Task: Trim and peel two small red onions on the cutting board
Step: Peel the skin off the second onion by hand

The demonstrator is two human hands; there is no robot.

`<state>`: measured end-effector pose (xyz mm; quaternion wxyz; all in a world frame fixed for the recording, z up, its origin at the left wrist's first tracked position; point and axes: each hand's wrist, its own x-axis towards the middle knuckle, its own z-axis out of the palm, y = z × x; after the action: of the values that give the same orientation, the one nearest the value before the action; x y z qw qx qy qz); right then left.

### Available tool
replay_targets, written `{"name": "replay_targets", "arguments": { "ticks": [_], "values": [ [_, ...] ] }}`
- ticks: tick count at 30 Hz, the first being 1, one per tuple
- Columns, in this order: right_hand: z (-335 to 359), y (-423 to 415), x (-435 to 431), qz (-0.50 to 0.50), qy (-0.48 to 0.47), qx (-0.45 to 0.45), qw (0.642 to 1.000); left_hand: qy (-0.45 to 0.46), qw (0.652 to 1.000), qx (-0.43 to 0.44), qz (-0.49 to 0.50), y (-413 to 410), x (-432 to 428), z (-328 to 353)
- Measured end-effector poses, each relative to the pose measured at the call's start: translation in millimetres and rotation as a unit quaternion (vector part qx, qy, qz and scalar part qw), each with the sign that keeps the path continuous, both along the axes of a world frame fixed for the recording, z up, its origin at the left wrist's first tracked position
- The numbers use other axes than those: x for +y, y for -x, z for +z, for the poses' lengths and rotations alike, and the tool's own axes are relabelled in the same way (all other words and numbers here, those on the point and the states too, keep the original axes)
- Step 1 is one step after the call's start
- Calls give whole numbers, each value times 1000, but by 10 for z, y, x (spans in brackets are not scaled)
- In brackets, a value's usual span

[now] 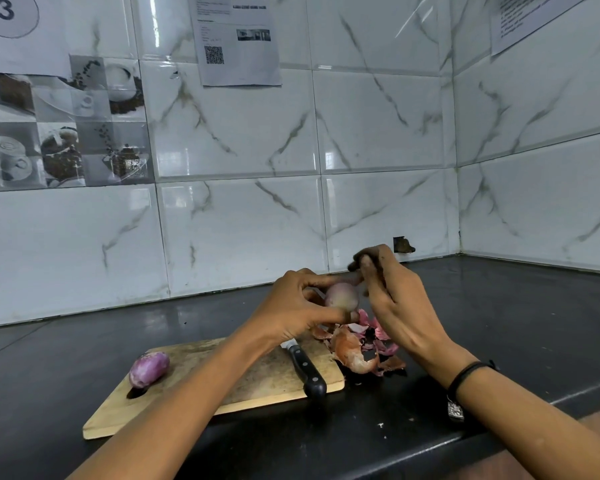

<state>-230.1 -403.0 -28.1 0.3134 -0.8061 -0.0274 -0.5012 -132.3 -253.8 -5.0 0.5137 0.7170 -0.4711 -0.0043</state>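
My left hand grips a small, pale, mostly peeled red onion in the air above the far right corner of the wooden cutting board. Right beside that onion is my right hand, fingertips pinched together near its top; whether they hold a bit of skin is unclear. A second onion, purple and peeled, lies on the board's left part. A black-handled knife rests on the board's right side, handle toward me, its blade partly hidden under my left wrist.
A heap of onion skins lies on the dark countertop just right of the board. Marble-patterned tiled walls close off the back and right. The counter's front edge runs along the lower right.
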Motion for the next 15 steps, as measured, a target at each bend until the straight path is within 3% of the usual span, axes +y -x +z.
{"name": "replay_targets", "arguments": {
  "ticks": [6,10,15],
  "values": [
    [-1,26,194,155,12,125,980,-15,997,-47,51,-1,-52,18],
    [-5,15,233,129,27,166,977,-22,997,-61,32,31,-112,-37],
    [-6,-54,206,179,-55,153,970,-8,998,-64,29,88,-107,-10]
  ]
}}
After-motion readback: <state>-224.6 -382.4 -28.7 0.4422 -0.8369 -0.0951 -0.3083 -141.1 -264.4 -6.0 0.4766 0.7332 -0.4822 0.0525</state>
